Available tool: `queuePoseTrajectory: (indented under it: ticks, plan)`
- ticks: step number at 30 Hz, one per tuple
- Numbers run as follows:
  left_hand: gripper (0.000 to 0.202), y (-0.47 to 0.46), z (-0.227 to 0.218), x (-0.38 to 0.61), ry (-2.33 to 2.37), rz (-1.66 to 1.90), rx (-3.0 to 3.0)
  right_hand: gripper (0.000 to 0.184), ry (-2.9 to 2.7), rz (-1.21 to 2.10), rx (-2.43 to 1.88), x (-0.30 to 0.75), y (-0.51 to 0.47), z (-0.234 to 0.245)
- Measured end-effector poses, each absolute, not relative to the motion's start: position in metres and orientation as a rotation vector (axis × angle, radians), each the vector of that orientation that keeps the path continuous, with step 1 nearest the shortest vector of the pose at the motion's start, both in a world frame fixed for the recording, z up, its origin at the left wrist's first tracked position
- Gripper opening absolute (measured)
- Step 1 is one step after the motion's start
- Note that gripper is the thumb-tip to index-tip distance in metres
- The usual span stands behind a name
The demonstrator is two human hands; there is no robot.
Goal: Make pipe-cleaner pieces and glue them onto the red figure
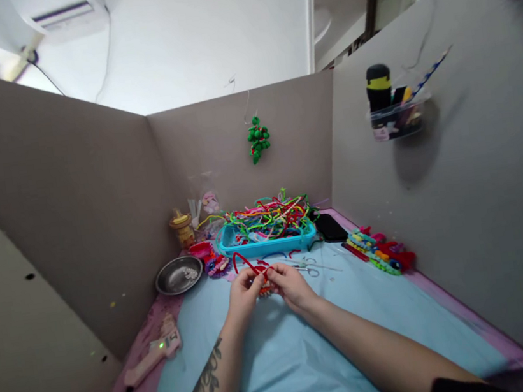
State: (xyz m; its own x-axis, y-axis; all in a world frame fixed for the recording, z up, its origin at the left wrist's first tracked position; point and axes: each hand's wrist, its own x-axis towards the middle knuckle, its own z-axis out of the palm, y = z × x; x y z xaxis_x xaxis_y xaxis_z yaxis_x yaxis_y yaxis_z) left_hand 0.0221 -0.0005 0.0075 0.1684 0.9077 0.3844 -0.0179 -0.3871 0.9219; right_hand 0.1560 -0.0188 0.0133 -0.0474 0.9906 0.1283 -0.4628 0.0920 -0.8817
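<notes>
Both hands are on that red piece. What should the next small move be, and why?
I'd probably steady the red piece with the left hand and use the right hand to draw the red strand down: the fingertips of both hands meet at the piece, while the strand arcs up above the left hand.

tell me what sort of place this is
Probably a small handicraft workstation: upright grey panels wall it in, a light-blue rectangular plastic tray is heaped with multicoloured fuzzy stems, and what looks like a pink plastic glue gun sits to the left.
</notes>
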Motion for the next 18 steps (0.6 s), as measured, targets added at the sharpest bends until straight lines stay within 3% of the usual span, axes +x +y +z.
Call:
queuePoseTrajectory:
  ticks: [8,18]
  plan:
    - [0.026,-0.0052,0.0075,0.0303,0.962,1.319,1.548,0.038,-0.835,1.387,-0.735,0.1495,-0.0172,0.0098]
    - [0.023,-0.0041,0.0103,0.0249,1.035,1.388,1.624,0.028,-1.253,1.035,-0.917,0.1583,-0.0105,0.0040]
